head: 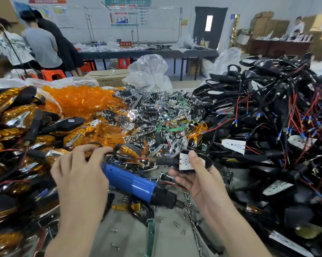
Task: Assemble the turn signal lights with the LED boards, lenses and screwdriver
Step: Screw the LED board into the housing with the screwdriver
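My right hand (197,179) grips a black turn signal housing (207,160) with a white LED board (184,161) seated in it, thumb pressed on the board. Its black stem (164,160) points left. My left hand (78,175) hovers over the rear end of a blue electric screwdriver (132,184), fingers curled around a thin black wire (101,145). The screwdriver lies on the table with its bit pointing right and down. Orange lenses (78,101) are heaped at the back left. Chrome reflectors (147,112) are piled in the middle.
Finished orange signals (12,127) crowd the left side. A tall heap of black housings with red and black wires (277,117) fills the right. Loose screws (177,224) lie on the grey table surface (130,236). People stand at a far table (41,43).
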The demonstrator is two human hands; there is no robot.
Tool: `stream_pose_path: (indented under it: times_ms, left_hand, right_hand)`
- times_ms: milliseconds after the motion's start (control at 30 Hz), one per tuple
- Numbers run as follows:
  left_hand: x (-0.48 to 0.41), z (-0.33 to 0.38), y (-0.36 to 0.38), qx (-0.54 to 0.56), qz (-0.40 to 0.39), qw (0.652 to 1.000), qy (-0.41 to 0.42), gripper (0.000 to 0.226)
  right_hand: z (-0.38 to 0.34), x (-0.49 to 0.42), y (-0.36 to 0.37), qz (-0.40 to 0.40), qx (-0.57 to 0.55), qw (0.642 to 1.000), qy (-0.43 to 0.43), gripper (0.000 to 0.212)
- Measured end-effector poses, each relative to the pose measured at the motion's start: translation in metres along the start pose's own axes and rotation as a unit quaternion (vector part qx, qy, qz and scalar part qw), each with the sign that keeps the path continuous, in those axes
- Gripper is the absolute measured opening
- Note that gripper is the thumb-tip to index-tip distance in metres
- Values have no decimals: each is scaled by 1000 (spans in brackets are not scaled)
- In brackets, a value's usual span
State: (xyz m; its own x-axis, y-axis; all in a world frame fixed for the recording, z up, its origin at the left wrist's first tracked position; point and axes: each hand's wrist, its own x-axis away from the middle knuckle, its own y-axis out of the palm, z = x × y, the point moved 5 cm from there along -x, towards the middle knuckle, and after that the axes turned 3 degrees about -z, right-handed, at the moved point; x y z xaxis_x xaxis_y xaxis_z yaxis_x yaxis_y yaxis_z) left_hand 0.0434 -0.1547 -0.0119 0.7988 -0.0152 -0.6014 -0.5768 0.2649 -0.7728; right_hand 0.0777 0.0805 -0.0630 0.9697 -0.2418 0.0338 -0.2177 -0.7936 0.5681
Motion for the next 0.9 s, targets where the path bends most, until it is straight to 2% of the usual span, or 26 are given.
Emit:
stream_pose_path:
  times_ms: [67,100,200,333,500,700,900]
  left_hand:
    - [6,0,12,24,-76,996,-31,55]
    - [9,3,14,54,-86,994,-26,49]
    - [16,29,14,139,-56,986,69,30]
    - [23,55,18,174,-41,971,159,35]
    - [24,59,22,189,-11,964,189,34]
    - [28,56,23,181,8,964,195,33]
    - [27,55,23,179,7,963,201,33]
  right_hand:
    - [4,-1,-1,4,12,1000,12,47]
    - [6,-1,-3,4,16,1000,13,47]
    - [4,-1,-3,7,18,1000,9,47]
    - [3,-1,-1,1,29,1000,7,34]
    - [5,-1,1,-10,42,999,10,30]
    - [6,-1,0,-30,27,999,12,52]
    - [4,-1,0,-36,38,999,4,57]
